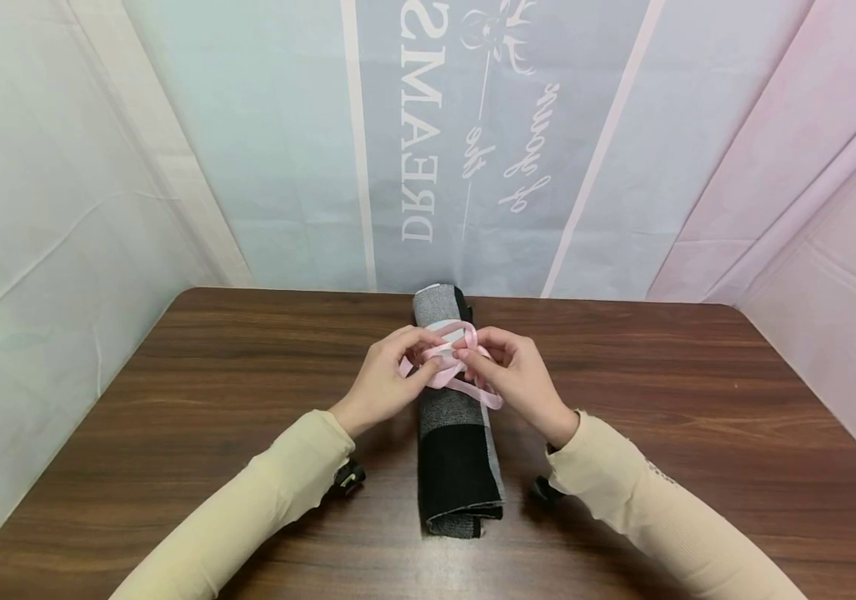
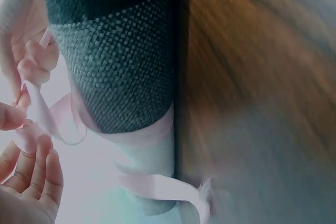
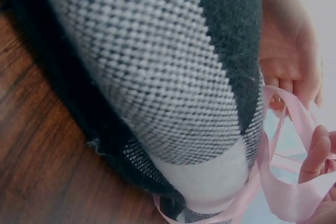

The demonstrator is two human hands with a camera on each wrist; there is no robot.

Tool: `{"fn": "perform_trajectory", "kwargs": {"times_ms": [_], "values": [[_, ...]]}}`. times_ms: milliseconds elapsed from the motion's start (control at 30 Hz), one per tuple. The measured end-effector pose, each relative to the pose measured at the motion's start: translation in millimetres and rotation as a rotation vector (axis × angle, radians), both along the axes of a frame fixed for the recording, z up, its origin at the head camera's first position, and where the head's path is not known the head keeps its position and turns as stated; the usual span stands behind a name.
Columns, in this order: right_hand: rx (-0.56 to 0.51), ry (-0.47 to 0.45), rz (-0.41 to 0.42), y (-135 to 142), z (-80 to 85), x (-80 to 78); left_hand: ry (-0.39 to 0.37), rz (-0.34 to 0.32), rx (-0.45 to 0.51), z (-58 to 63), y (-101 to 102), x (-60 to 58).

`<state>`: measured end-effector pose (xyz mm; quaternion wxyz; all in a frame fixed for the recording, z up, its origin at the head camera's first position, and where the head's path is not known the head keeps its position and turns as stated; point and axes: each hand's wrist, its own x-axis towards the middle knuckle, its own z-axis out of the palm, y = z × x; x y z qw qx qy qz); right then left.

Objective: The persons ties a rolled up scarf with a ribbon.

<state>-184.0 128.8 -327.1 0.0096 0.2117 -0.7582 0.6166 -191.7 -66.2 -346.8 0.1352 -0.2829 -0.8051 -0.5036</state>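
A rolled cloth [image 1: 458, 467], woven in black, grey and white checks, lies lengthwise on the table, pointing away from me. Pink ribbon [image 3: 286, 203] runs around the roll over a white section and rises in loose loops. From the left side of the roll, my left hand [image 1: 386, 375] pinches the ribbon between thumb and fingers. My right hand [image 1: 525, 379] comes from the other side and pinches another part of it, the fingertips of both hands close together above the roll. In the left wrist view a ribbon tail [image 2: 157, 186] trails towards the tabletop. Fingers partly hide the crossing of the ribbon.
The dark wood-grain table [image 1: 247, 358] extends to both sides of the roll. A printed fabric backdrop [image 1: 285, 125] with lettering hangs behind its far edge, and pale cloth walls [image 1: 37, 208] stand at the left and right. Black devices sit at both wrists.
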Motion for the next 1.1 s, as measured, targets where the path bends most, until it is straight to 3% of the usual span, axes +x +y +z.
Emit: {"fn": "perform_trajectory", "kwargs": {"times_ms": [467,933,1100], "values": [[-0.020,-0.039,-0.047,4,-3.1,-1.8,-0.031,0.053,0.046,11.3,-20,1.6],[-0.030,-0.048,-0.078,7,-3.3,-3.7,-0.058,0.122,0.069,14.1,-38,-0.5],[-0.036,-0.057,-0.079,5,-3.2,-4.1,-0.141,0.113,0.103,16.5,-37,0.4]]}}
